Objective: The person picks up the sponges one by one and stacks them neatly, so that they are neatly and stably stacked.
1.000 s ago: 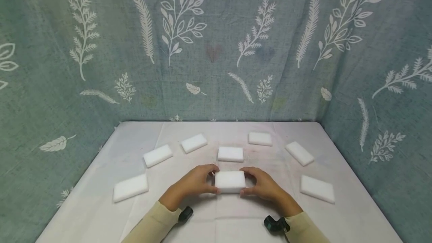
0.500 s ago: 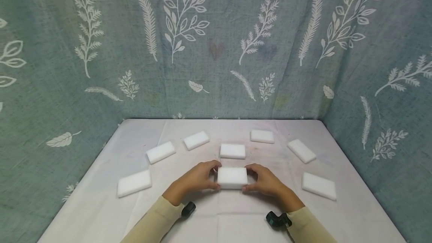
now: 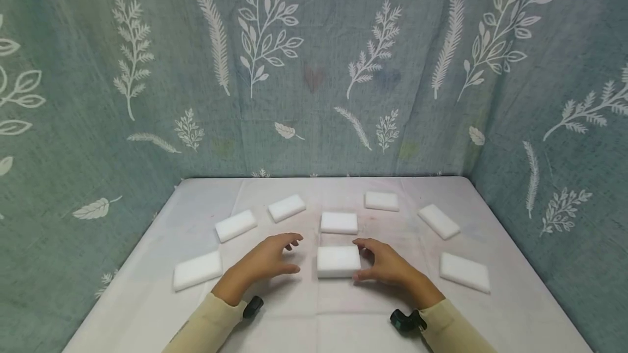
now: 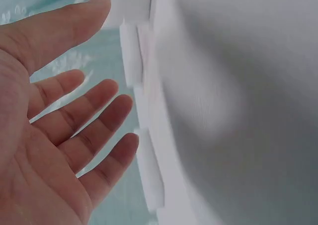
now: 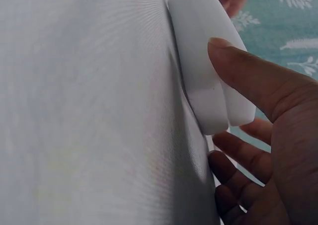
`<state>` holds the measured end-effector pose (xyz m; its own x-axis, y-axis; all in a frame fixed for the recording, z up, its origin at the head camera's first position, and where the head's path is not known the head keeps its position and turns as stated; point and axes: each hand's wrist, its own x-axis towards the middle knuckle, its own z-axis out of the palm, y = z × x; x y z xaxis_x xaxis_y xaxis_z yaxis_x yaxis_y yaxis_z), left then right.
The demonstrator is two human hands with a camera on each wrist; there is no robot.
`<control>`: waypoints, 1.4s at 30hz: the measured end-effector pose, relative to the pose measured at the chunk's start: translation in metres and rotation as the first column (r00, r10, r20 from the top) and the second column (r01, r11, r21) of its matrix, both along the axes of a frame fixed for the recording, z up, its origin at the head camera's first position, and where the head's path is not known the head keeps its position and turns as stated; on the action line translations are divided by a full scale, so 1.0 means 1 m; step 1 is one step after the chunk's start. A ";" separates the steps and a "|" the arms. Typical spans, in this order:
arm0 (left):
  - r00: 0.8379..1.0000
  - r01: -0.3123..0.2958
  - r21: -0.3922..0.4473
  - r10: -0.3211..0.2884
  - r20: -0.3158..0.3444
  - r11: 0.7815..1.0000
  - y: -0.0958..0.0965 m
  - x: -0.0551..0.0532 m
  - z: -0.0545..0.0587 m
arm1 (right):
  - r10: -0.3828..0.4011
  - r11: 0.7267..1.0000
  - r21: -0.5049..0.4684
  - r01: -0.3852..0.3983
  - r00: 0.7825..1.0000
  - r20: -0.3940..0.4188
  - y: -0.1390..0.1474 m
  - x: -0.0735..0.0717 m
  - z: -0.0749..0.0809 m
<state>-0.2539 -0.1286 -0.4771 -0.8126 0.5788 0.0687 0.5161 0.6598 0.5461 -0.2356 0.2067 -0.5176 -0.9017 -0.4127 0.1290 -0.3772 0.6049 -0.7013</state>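
Observation:
Two white sponge blocks lie one on the other near the table's middle; the upper sponge (image 3: 338, 258) shows in the head view, and the seam with the lower sponge (image 5: 201, 71) shows in the right wrist view. My right hand (image 3: 385, 265) holds the stack at its right end, thumb at the front edge and fingers behind. To the left, my left hand (image 3: 267, 259) is apart from the stack, its fingers (image 4: 94, 130) spread and loosely bent around nothing.
Several single white sponges form an arc around the stack, among them a left sponge (image 3: 198, 271), a middle sponge (image 3: 339, 223) and a right sponge (image 3: 464, 272). The white-covered table (image 3: 314, 331) meets a leaf-patterned cloth (image 3: 314, 140) at its back and sides.
My left hand has let go of the stack's left end and moved away to the left. My right hand stays at the right end, and the sponges keep their places.

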 end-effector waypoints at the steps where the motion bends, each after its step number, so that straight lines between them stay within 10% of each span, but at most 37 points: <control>1: 1.000 -0.017 0.001 0.017 -0.004 1.000 -0.006 0.001 0.001 | -0.001 1.000 -0.005 0.001 1.000 0.005 0.000 0.000 0.000; 14: 0.956 -0.283 -0.029 0.280 -0.084 0.959 -0.088 0.014 0.010 | -0.029 0.999 -0.011 0.030 0.999 0.043 -0.002 0.006 -0.009; 23: 0.914 -0.404 -0.089 0.405 -0.008 0.910 -0.145 0.025 0.012 | -0.021 0.999 0.024 0.021 1.000 0.020 -0.003 0.003 -0.006; 32: 0.892 -0.442 -0.133 0.450 0.040 0.887 -0.173 0.023 0.004 | -0.019 1.000 0.020 0.019 1.000 0.021 0.000 0.001 -0.006; 42: 0.904 -0.407 -0.156 0.422 0.072 0.900 -0.201 0.020 -0.002 | -0.032 0.999 0.041 0.031 0.999 0.025 0.000 -0.004 0.000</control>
